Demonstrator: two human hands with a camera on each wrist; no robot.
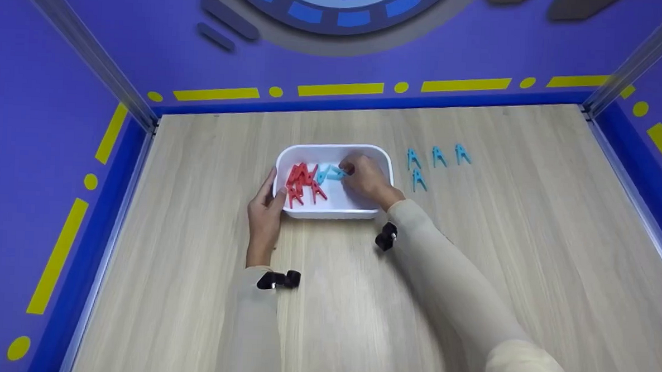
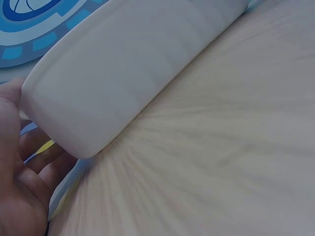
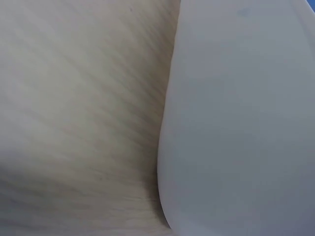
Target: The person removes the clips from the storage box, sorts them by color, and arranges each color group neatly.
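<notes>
1. At the right hand [image 1: 365,179], between thumb and curled fingers: a blue clip [image 1: 340,172], seemingly pinched, low inside the white tray [image 1: 330,213]. Out of sight in the right wrist view.
2. Just left of those fingertips: other blue clips [image 1: 322,175], then, farther left, a heap of red clips [image 1: 300,176]. Overlapping in places, so liable to snag when lifted.
3. Right of the right hand, outside the tray: four loose clips [image 1: 417,176], blue too, on the wooden table [image 1: 326,297]. Easier to take singly, judging by the spacing.
4. For any clip near either hand: looks light and stiff, probably plastic, perhaps slightly slick, hardly fragile. Take hold across the body near the middle; squeeze gently, so as not to spring the mouth.
5. At the left hand [image 1: 264,214]: grips the tray's left end, thumb over the rim, fingers outside. Looks thin-walled and light, apt to slide unless steadied there.
</notes>
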